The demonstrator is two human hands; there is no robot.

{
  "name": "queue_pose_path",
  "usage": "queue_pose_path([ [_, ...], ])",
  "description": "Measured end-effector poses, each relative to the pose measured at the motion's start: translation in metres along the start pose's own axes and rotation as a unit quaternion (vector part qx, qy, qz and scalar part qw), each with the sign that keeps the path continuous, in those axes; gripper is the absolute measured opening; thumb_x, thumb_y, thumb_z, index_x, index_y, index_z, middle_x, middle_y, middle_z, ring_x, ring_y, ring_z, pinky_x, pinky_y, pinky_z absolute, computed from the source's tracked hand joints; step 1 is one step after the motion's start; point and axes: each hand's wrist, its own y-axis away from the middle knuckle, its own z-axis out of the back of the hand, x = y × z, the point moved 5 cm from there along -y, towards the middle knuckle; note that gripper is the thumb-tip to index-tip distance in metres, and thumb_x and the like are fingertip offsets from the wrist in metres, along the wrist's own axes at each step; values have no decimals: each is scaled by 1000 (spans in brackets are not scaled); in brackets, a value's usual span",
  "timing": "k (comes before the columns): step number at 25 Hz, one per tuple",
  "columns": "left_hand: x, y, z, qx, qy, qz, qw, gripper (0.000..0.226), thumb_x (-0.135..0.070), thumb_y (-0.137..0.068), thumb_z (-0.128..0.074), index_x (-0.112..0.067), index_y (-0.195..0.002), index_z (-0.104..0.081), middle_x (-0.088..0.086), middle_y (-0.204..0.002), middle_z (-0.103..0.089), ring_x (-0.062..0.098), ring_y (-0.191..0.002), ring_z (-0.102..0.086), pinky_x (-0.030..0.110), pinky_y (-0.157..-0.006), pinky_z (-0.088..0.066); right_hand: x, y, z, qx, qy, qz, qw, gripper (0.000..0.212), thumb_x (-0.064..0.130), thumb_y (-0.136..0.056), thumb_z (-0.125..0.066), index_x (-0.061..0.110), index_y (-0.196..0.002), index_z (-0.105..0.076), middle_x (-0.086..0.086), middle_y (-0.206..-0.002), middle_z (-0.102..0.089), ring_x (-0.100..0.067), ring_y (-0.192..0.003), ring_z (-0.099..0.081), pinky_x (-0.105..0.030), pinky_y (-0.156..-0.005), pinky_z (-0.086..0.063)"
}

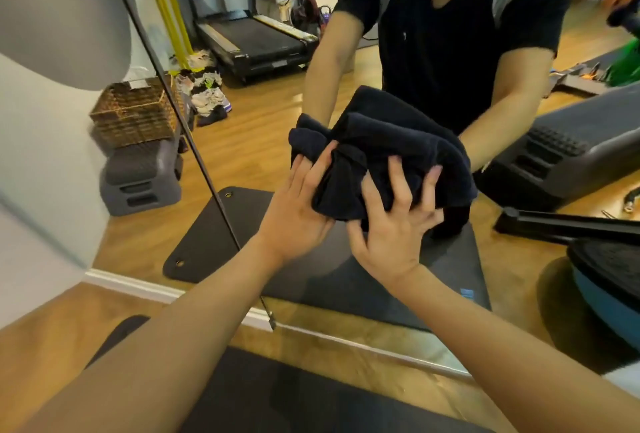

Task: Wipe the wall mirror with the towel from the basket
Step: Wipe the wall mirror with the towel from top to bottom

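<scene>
Now both hands are bunching the dark navy terry towel (pixel 381 158) against the frameless wall mirror (pixel 263 141): left hand (pixel 304 204) pinching its edge, right hand (pixel 398 221) clutching folds with spread fingers. Pressing flat and sweeping in overlapping strokes should avoid streaks.

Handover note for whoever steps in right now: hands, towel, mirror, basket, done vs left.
Left hand: fingers curled into the towel, gripping it.
Right hand: fingers spread and dug into the same towel.
Towel: dark, bunched, held by both hands up at the wall mirror.
Basket: wicker, on a grey step left of the mirror.
Done: towel fetched.
Left: wiping; progress cannot be judged.
</scene>
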Motion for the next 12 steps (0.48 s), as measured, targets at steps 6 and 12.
queue_pose_path([
  [6, 94, 41, 40, 71, -102, 116, 986, 81, -48, -101, -51, 2, -158, -21, 15, -167, -21, 27, -158, -11, 43, -130, -10, 83, -5, -53, 57, -4, 31, 998, 67, 43, -91, -52, 31, -154, -30, -5, -163, -14, -41, -150, 7, -65, -96, -32],
  [12, 111, 81, 52, 54, -259, 70, 962, 61, -42, -110, -10, -7, -159, -22, 34, -142, -53, 55, -130, -51, 62, -114, -35, 127, 5, -88, 102, 16, 81, 991, 73, 39, -91, -54, 30, -158, -27, -3, -165, -14, -39, -151, 8, -61, -102, -24],
])
